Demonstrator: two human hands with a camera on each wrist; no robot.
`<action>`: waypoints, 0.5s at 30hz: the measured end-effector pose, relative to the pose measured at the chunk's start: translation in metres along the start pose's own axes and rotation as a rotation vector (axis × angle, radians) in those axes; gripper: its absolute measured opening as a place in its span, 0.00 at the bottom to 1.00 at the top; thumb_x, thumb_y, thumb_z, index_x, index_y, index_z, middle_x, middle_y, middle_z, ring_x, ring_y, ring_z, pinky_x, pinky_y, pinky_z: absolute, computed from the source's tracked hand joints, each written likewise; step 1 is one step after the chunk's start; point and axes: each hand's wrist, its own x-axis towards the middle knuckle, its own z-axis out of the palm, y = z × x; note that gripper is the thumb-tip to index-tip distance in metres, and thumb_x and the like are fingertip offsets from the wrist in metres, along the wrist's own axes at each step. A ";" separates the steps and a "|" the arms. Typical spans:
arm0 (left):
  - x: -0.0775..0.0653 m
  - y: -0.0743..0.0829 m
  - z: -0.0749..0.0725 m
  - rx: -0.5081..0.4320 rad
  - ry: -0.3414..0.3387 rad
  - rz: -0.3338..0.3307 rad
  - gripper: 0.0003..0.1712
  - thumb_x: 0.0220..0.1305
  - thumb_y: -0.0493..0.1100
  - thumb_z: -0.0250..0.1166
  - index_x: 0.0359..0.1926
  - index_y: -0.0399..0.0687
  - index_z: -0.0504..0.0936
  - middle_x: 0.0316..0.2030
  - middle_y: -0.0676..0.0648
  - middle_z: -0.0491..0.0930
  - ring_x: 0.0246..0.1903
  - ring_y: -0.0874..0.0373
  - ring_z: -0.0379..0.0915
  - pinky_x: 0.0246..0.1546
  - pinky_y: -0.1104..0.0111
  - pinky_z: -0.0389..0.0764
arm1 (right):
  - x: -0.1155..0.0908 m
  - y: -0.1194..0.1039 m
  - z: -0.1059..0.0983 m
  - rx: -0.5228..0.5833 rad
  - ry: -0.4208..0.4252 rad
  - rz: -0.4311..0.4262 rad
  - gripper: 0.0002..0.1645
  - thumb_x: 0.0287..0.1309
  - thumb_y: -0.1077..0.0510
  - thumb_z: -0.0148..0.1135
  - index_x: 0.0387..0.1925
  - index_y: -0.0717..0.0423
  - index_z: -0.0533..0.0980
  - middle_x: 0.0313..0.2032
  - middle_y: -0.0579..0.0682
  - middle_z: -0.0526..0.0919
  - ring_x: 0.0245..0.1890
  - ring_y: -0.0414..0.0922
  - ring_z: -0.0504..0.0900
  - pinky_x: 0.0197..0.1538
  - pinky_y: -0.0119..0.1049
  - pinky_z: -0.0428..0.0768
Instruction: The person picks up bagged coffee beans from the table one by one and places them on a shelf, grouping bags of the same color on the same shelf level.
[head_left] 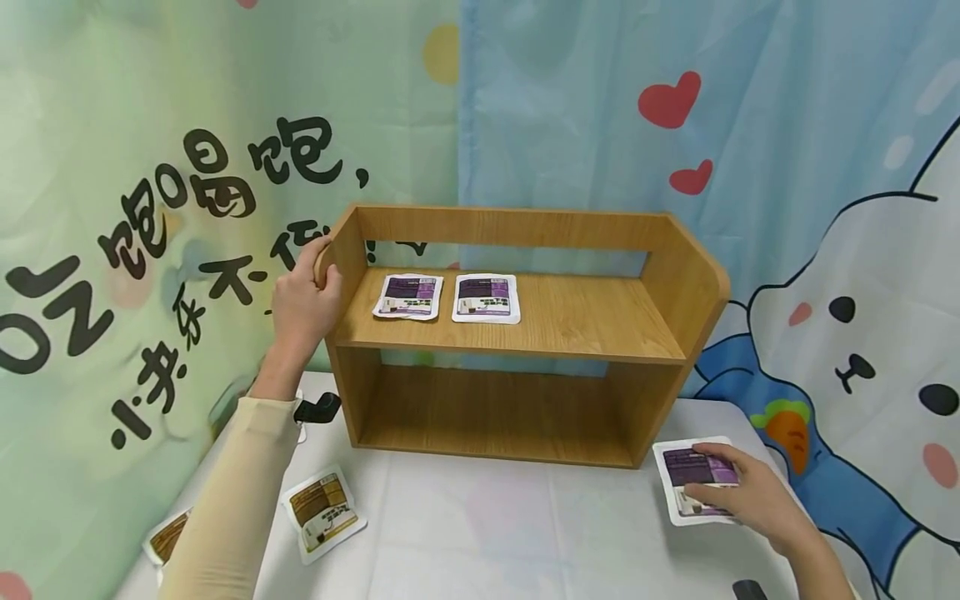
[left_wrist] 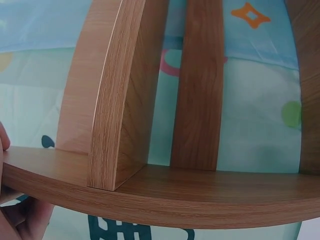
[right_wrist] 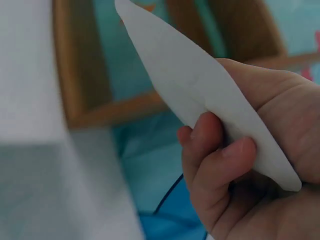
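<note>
My left hand (head_left: 306, 302) grips the upper edge of the left side panel of a wooden two-tier shelf (head_left: 600, 312). In the left wrist view, only bits of that hand show at the left edge, beside the shelf's side panel (left_wrist: 210, 200). To the right of the shelf, my right hand (head_left: 761, 498) holds a white packet with a purple label (head_left: 678, 467). The right wrist view shows the packet's plain white back (right_wrist: 190, 85) between thumb and fingers (right_wrist: 220, 165). Two similar purple-labelled packets, a left one (head_left: 408, 296) and a right one (head_left: 486, 298), lie side by side on the upper tier.
A packet with a brown-gold label (head_left: 324, 510) lies on the white table (head_left: 465, 533), front left. Another brown-gold packet (head_left: 167, 537) is partly hidden by the left sleeve (head_left: 232, 492). Printed curtains (head_left: 555, 100) hang behind and beside the table.
</note>
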 end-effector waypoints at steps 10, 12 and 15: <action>0.000 -0.001 0.000 -0.002 0.009 0.010 0.22 0.67 0.42 0.54 0.62 0.50 0.74 0.32 0.35 0.83 0.23 0.43 0.79 0.16 0.60 0.71 | -0.027 -0.065 -0.003 0.008 -0.002 -0.104 0.57 0.45 0.38 0.74 0.69 0.63 0.61 0.59 0.76 0.62 0.47 0.65 0.70 0.41 0.48 0.82; 0.001 -0.001 0.000 -0.002 0.009 0.011 0.22 0.68 0.42 0.53 0.62 0.50 0.74 0.31 0.35 0.83 0.23 0.43 0.79 0.16 0.60 0.70 | -0.030 -0.077 -0.003 0.032 0.001 -0.118 0.57 0.45 0.39 0.75 0.69 0.62 0.61 0.59 0.75 0.62 0.48 0.66 0.69 0.40 0.47 0.82; 0.002 -0.001 0.000 0.000 0.008 0.006 0.22 0.68 0.42 0.53 0.62 0.50 0.73 0.31 0.35 0.83 0.22 0.44 0.79 0.16 0.60 0.70 | -0.033 -0.092 -0.004 0.052 0.016 -0.158 0.55 0.47 0.41 0.75 0.69 0.61 0.61 0.60 0.74 0.61 0.49 0.66 0.68 0.39 0.46 0.83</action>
